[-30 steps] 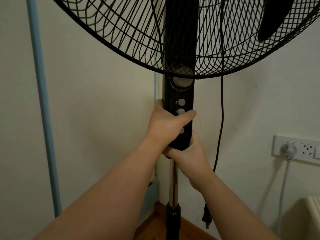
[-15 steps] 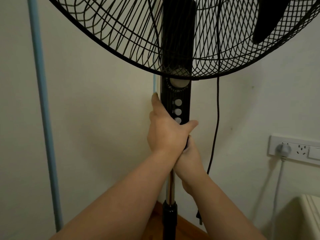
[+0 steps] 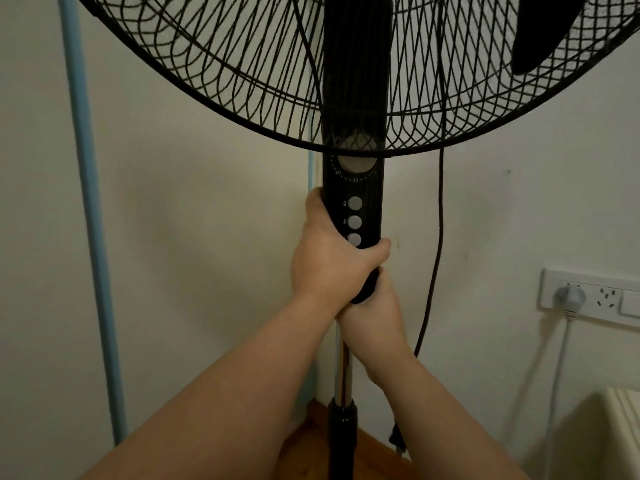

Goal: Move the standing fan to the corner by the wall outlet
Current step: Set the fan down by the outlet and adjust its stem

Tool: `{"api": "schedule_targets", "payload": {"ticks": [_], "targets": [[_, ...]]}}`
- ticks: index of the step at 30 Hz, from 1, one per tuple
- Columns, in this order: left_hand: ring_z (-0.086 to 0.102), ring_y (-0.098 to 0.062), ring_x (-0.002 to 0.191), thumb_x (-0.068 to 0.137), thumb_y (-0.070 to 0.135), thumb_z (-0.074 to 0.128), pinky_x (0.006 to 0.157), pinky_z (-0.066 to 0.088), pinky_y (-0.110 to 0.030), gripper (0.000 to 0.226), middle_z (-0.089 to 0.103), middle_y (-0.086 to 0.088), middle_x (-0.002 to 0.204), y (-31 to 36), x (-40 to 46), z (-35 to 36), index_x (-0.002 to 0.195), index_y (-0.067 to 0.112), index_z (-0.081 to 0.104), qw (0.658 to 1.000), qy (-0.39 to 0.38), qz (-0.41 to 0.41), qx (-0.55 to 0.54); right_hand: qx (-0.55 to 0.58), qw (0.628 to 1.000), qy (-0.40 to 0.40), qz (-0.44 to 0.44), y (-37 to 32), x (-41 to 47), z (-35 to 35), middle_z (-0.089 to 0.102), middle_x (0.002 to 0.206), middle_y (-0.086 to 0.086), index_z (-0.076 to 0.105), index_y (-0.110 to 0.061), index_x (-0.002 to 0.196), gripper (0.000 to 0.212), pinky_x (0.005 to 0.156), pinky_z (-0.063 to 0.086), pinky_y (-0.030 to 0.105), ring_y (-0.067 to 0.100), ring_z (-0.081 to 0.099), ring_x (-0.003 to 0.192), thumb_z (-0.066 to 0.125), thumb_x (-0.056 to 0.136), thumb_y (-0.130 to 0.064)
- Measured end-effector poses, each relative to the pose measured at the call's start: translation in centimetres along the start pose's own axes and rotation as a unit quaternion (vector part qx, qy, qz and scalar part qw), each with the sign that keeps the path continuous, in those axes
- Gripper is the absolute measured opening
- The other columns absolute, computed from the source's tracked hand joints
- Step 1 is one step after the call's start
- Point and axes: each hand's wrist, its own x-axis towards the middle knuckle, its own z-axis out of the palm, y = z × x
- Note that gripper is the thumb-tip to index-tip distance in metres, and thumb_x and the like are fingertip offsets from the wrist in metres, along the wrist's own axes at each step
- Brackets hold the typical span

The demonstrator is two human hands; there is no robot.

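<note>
The black standing fan (image 3: 353, 109) stands upright right in front of me, its wire cage filling the top of the view and its control column (image 3: 355, 188) with grey buttons below. My left hand (image 3: 329, 261) grips the lower part of the column, thumb wrapped across the front. My right hand (image 3: 374, 323) grips just beneath it, where the column meets the chrome pole (image 3: 343, 368). The fan's black cord (image 3: 437, 244) hangs down on the right, its plug (image 3: 396, 441) dangling free. A white wall outlet (image 3: 595, 296) is on the right wall.
The room corner lies directly behind the pole. A light blue pipe (image 3: 88, 216) runs vertically down the left wall. A grey plug with a white cable (image 3: 569, 294) occupies the outlet's left socket. A white ribbed object (image 3: 620, 424) stands at the lower right. Wood floor (image 3: 367, 455) shows below.
My left hand slid down the column and now wraps it just above the right hand. The fan shifted slightly left in view, and the outlet appears a little further left.
</note>
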Motion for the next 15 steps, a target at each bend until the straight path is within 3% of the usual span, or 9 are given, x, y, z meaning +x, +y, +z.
{"api": "schedule_targets", "payload": {"ticks": [4,7,9,12,15], "targets": [[0.055,0.014,0.083,0.061,0.042,0.084,0.064,0.044,-0.013,0.094,0.055,0.029,0.097,-0.4,0.3,-0.2,0.132,0.047,0.021,1.0,-0.012,0.0,-0.011,0.003,1.0,0.002,0.008,0.2,0.1,0.0,0.072,0.114,-0.004,0.057,-0.029,0.118,0.05,0.085,0.059,0.028,0.011,0.07,0.106,0.076,0.076,-0.011],[0.056,0.015,0.086,0.061,0.041,0.085,0.064,0.044,-0.01,0.094,0.057,0.028,0.099,-0.7,0.4,-0.2,0.132,0.048,0.023,1.0,-0.019,0.0,-0.02,-0.153,0.987,0.056,-0.008,0.5,0.0,-0.2,0.069,0.1,-0.01,0.056,-0.032,0.105,0.04,0.077,0.054,0.023,0.006,0.068,0.089,0.078,0.076,-0.015],[0.058,0.013,0.089,0.061,0.04,0.085,0.067,0.046,-0.012,0.095,0.058,0.027,0.101,-0.8,0.5,-0.3,0.132,0.048,0.023,0.999,-0.023,0.0,-0.026,-0.22,0.971,0.091,-0.011,0.8,-0.1,-0.3,0.066,0.098,-0.012,0.055,-0.031,0.107,0.04,0.073,0.05,0.022,0.004,0.064,0.084,0.078,0.077,-0.018],[0.061,0.007,0.094,0.061,0.039,0.086,0.074,0.052,-0.018,0.095,0.059,0.024,0.105,-1.0,0.6,-0.3,0.133,0.047,0.025,0.999,-0.034,-0.001,-0.039,-0.219,0.973,0.076,-0.004,0.8,0.1,-0.3,0.066,0.105,-0.006,0.056,-0.022,0.117,0.048,0.078,0.055,0.028,0.008,0.066,0.091,0.079,0.074,-0.023],[0.061,0.007,0.095,0.06,0.039,0.087,0.075,0.051,-0.016,0.098,0.059,0.025,0.106,-1.1,0.8,-0.4,0.136,0.045,0.025,0.998,-0.042,-0.004,-0.045,-0.141,0.989,0.051,0.012,0.6,0.1,0.0,0.069,0.112,-0.001,0.056,-0.02,0.119,0.063,0.081,0.059,0.034,0.012,0.069,0.099,0.08,0.063,-0.032]]}}
